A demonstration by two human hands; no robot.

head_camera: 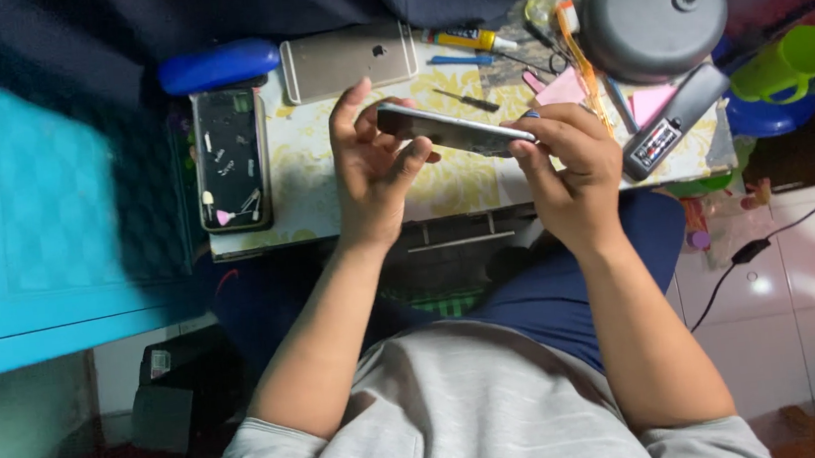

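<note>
A dark tray [230,159] of small parts lies at the left edge of the patterned surface [309,184], with a blue case [218,66] and a face-down gold phone [348,60] beyond it. The left hand [374,167] has its grip closed on one end of a dark phone [453,131], held edge-on above the surface. The right hand [569,164] pinches the other end. Further right sit a grey round lid [653,14], a black handset [674,122] and a green cup [785,63].

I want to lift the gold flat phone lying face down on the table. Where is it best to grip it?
Grip the gold flat phone by its two long edges, coming from above: it lies flat, back up, apart from both hands, its short ends crowded by neighbours.
</note>
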